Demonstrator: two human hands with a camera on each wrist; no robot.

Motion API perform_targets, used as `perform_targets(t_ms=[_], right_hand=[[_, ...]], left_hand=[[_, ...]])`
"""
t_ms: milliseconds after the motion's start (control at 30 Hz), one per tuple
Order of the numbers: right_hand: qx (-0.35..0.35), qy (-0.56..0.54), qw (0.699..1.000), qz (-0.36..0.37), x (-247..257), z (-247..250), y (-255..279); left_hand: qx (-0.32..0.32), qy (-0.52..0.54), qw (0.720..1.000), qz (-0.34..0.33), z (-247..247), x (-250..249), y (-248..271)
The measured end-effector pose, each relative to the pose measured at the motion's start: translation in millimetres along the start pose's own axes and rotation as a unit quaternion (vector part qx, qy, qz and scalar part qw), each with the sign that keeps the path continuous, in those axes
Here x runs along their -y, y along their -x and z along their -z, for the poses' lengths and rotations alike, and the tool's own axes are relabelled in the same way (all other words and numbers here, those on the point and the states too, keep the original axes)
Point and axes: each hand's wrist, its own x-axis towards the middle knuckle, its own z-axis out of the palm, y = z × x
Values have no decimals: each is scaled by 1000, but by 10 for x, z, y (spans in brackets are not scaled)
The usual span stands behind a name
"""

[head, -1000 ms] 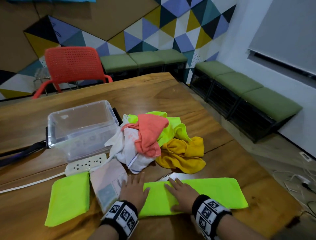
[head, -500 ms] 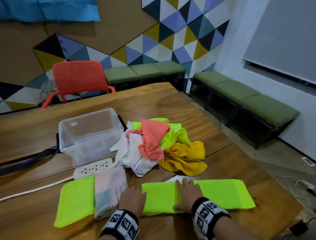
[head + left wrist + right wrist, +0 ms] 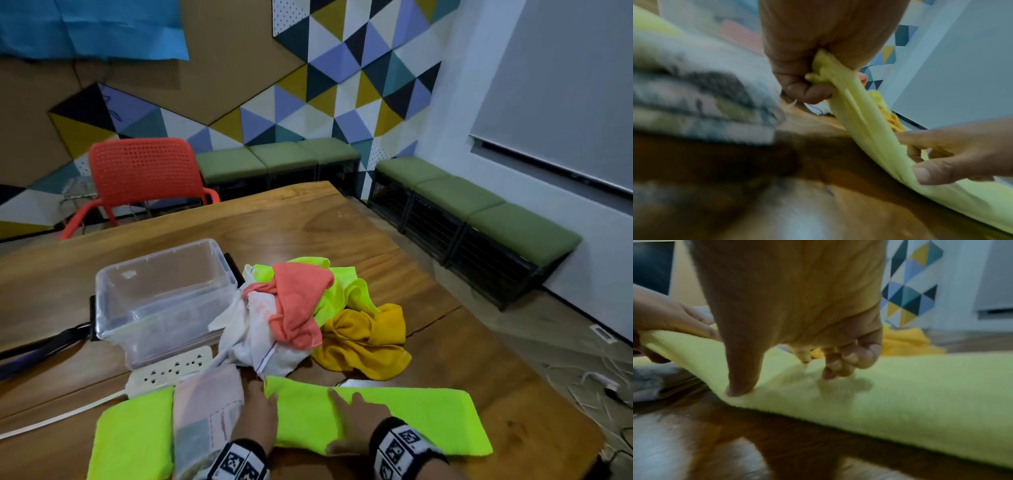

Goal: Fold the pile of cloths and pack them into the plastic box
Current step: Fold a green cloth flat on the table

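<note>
A long neon green cloth [image 3: 428, 421] lies as a strip along the table's front edge. My left hand [image 3: 260, 407] grips its left end, fingers curled round the bunched fabric [image 3: 859, 123], and holds that end raised off the wood. My right hand [image 3: 349, 411] presses the strip's middle [image 3: 920, 394] with thumb and bent fingertips [image 3: 830, 373]. The clear plastic box [image 3: 113, 308] stands behind at the left, with no cloth showing inside. Beside it is the loose pile [image 3: 301, 308] of coral, white, neon and mustard cloths.
A folded neon cloth [image 3: 133, 438] and a folded pale cloth [image 3: 205, 407] lie left of my left hand. A white power strip [image 3: 171, 370] with its cable sits in front of the box. A red chair [image 3: 144, 171] stands at the far side. The table edge runs close on the right.
My left hand went from lying flat on the strip's left end to gripping it and lifting it. My right hand stayed on the middle. The head view tilted upward.
</note>
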Motion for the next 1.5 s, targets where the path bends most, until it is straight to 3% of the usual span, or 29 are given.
perform_targets(t_ms=[267, 400, 500, 567, 600, 700, 767, 900, 1000, 1067, 1100, 1233, 1333, 1433, 1500], right_hand=[[-20, 14, 999, 30, 516, 9, -201], [-20, 18, 999, 39, 499, 46, -220], [-67, -72, 994, 50, 421, 92, -187], [-130, -246, 958, 72, 359, 170, -151], [-133, -359, 920, 86, 328, 211, -119], [-16, -616, 785, 71, 221, 305, 19], [31, -647, 759, 63, 121, 275, 73], [-5, -595, 802, 41, -58, 72, 80], [-27, -644, 764, -9, -113, -84, 37], [-68, -644, 761, -31, -148, -188, -29], [-95, -618, 780, -39, -159, -227, -55], [-177, -475, 860, -59, -183, -335, -67], [-276, -260, 925, -28, -196, -307, 26], [-215, -173, 961, 21, -177, -304, 20], [-178, -158, 971, 5, -186, -306, -22]], left_hand=[[-54, -50, 996, -40, 392, 142, 18], [-25, -64, 996, -60, 441, 198, -8], [-16, -28, 994, -102, 476, 132, 34], [17, 50, 989, -138, 462, 2, 118], [45, 89, 984, -150, 427, -69, 160], [112, 127, 971, -167, 226, -260, 276], [156, 147, 965, -153, 55, -318, 316], [189, 143, 961, -139, -147, -271, 287], [84, -22, 972, -216, -199, -183, 228], [30, -154, 951, -267, -234, -143, 248], [17, -193, 935, -298, -280, -95, 231], [3, -322, 898, -301, -463, -15, 158], [0, -321, 898, -300, -690, 161, -24], [28, -287, 903, -318, -577, 7, 84], [28, -199, 946, -255, -488, -76, 165]])
